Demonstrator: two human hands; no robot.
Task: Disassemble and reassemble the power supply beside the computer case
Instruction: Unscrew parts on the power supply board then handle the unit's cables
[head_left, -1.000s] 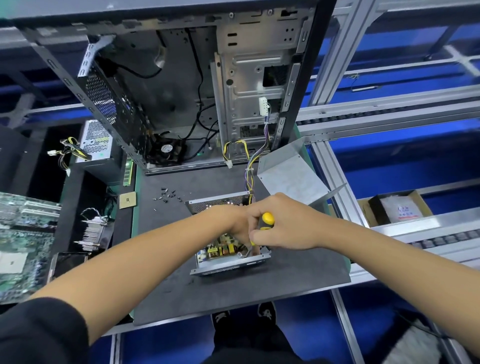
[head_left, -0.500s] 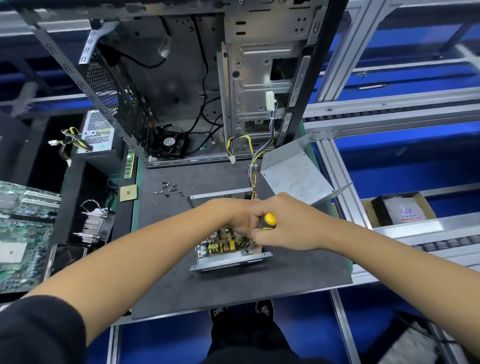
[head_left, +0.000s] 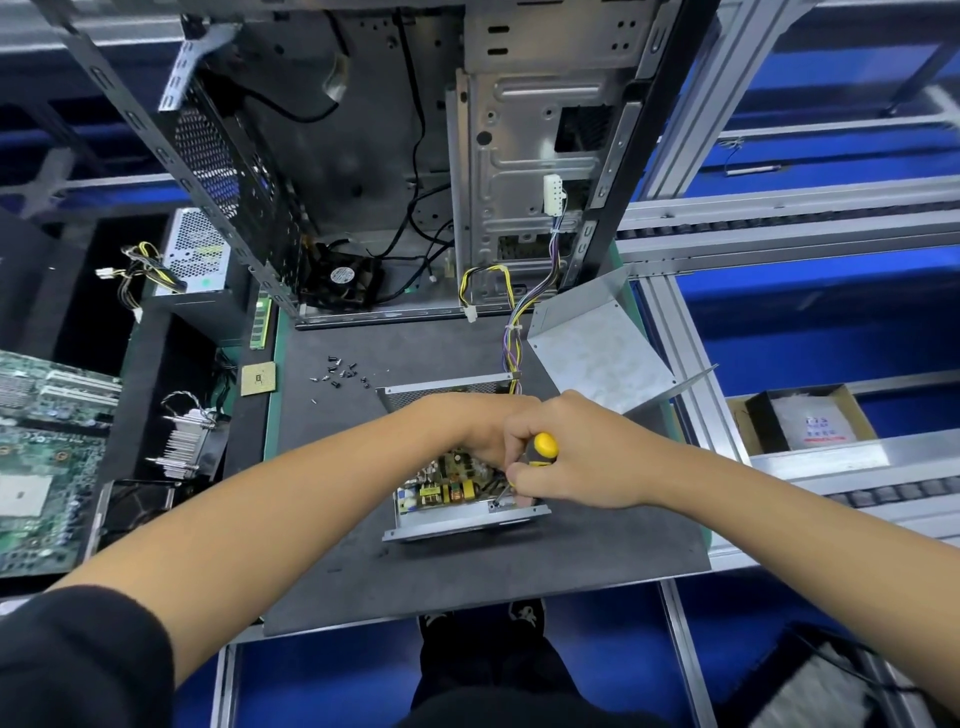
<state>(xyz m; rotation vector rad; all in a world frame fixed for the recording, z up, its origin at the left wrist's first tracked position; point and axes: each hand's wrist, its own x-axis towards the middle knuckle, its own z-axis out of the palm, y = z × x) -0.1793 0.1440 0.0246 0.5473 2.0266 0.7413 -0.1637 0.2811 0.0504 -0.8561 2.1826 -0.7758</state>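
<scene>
Driving a screw at the near-right corner of the open power supply (head_left: 457, 488), by the look of it. The unit sits on the dark work mat (head_left: 597, 551), in front of the computer case (head_left: 395, 156), lid off, circuit board exposed.

Right hand (head_left: 582, 462) is wrapped around a yellow-and-black screwdriver (head_left: 537, 452), fingers curled tight on the handle. The shaft angles down and left, tip at the near rail of the chassis. Left hand (head_left: 483, 421) lies over the board just beside the right; its fingers are hidden behind the right hand, so I can't tell if it pinches anything or only steadies the unit.

Key relation: the screw point is directly under the right hand, at the supply's near-right corner. The chassis long axis runs left to right across the mat, slightly skewed. Right hand is nearer the work and the left sits just behind it. Can't tell from here whether the screw is going in or out.

Removed metal cover (head_left: 597, 353) lies just beyond and right of the unit. Loose screws (head_left: 340, 371) are scattered on the mat to the far left, well apart from both hands. The wire bundle (head_left: 519, 322) runs from the supply up into the case.

Writing: nothing legible on the supply. The bag in the cardboard box (head_left: 810, 421) to the right has a printed label, too small to read.
</scene>
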